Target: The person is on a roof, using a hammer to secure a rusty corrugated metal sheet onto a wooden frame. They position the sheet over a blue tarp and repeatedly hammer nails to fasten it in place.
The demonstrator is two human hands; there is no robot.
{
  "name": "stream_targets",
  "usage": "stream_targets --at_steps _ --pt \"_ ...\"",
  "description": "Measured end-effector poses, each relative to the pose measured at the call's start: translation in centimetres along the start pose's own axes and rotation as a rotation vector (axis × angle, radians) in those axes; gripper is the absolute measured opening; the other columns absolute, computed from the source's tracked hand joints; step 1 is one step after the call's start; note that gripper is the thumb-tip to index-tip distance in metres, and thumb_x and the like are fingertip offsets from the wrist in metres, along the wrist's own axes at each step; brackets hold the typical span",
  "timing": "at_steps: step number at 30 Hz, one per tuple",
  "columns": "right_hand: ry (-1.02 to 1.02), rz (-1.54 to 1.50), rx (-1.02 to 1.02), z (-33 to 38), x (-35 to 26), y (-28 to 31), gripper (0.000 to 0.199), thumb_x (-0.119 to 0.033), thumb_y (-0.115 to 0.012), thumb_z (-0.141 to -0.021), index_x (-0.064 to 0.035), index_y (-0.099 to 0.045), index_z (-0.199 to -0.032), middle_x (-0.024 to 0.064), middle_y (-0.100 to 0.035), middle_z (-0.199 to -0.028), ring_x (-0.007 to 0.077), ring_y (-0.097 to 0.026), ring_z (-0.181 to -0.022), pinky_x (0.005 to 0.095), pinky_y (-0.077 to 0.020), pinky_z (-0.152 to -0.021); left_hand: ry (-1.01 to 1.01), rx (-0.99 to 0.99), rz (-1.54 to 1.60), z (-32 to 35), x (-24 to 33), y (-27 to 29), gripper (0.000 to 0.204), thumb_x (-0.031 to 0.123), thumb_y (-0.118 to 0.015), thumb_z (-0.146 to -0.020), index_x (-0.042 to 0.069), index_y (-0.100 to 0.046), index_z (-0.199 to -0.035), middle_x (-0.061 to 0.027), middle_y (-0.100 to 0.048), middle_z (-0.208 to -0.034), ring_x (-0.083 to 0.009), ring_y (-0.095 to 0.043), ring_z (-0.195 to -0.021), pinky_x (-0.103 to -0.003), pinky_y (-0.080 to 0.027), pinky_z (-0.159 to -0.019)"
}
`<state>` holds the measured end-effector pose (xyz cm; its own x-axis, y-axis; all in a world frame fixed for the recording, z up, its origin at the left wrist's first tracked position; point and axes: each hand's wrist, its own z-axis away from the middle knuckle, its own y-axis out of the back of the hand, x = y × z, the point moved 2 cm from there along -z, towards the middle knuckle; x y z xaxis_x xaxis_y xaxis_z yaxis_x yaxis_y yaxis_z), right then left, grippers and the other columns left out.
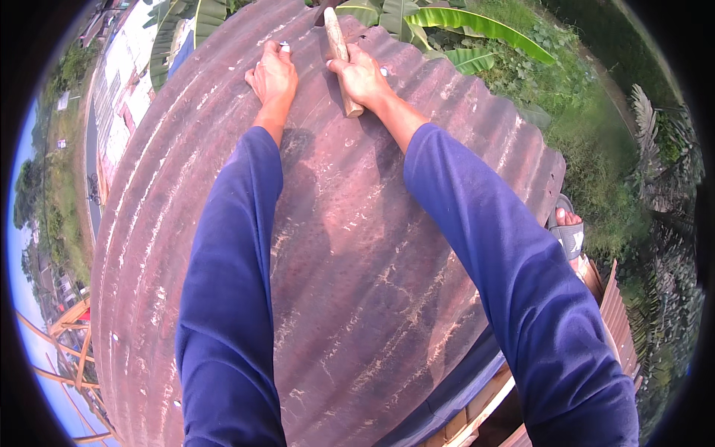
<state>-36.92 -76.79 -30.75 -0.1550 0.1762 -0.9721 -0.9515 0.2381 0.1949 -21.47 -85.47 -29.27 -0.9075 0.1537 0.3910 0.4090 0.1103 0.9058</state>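
Observation:
Rust-red corrugated roofing sheet (350, 201) spreads beneath both arms, marked with pale scratches. My right hand (363, 77) is closed around the pale wooden handle of a hammer (337, 43). The handle slants across the sheet, butt end toward me; its dark head is partly cut off at the top edge. Beside it on the left, my left hand (273, 77) rests low over the sheet with curled, closed fingers. Something small and white shows at its fingertips, too small to name. Both forearms wear blue sleeves.
At the right edge of the sheet, a sandalled foot (570, 237) stands near wooden boards (477, 406). Banana leaves (477, 30) reach over the far edge. Wooden framing (78, 343) shows at lower left, pale roofing (134, 74) at upper left. Green growth lies below on the right.

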Motion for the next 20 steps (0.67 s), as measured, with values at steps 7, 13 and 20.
stream_targets --at_steps 7,13,20 --pt "-0.02 -0.105 0.006 0.3 1.2 -0.1 0.038 -0.028 -0.064 -0.082 -0.0051 -0.063 -0.112 0.0183 -0.068 -0.108 0.0306 -0.064 -0.104 0.0393 -0.0472 -0.092 -0.013 0.325 0.058 -2.0 -1.0 -0.9 0.028 0.039 -0.063 -0.09 0.017 -0.072 -0.106 -0.0053 -0.072 -0.087 -0.0256 -0.066 -0.094 -0.046 -0.033 -0.099" --pt "-0.002 -0.122 -0.008 0.1 1.3 -0.1 0.037 -0.026 -0.062 -0.085 -0.0057 -0.062 -0.116 0.0138 -0.068 -0.111 0.0258 -0.063 -0.106 0.0365 -0.0458 -0.094 0.081 0.151 0.256 -6.0 -2.3 -1.4 0.026 0.035 -0.067 -0.086 0.015 -0.074 -0.102 -0.0029 -0.073 -0.085 -0.0198 -0.067 -0.092 -0.042 -0.038 -0.099" --pt "0.01 -0.16 0.008 -0.3 2.2 -0.3 0.041 -0.03 -0.064 -0.082 -0.008 -0.062 -0.116 0.0174 -0.068 -0.113 0.0293 -0.063 -0.109 0.0386 -0.0458 -0.095 0.092 0.052 0.407 -6.8 -1.3 -2.9 0.025 0.027 -0.064 -0.084 0.014 -0.075 -0.103 -0.0028 -0.075 -0.093 -0.0178 -0.067 -0.098 -0.027 -0.048 -0.088"
